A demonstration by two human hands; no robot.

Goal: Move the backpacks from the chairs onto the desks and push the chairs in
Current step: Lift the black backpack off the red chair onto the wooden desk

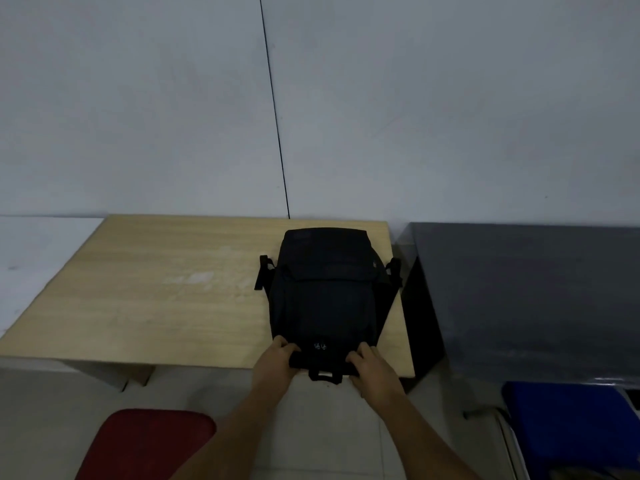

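Classroom or plain office-like room. Row of desks pushed against bare grey wall [138,98]: light wood tabletop [156,289], dark grey tabletop [536,289] beside it. Red chair seat [145,441] and blue chair seat [568,420] in front. Pale tiled floor [52,403].

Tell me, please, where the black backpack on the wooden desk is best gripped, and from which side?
Grip the black backpack at its near end, coming from the desk's front edge. It lies flat on the wooden desk with that end overhanging slightly, its carry loop toward you. The left hand and right hand already clasp its two near corners.
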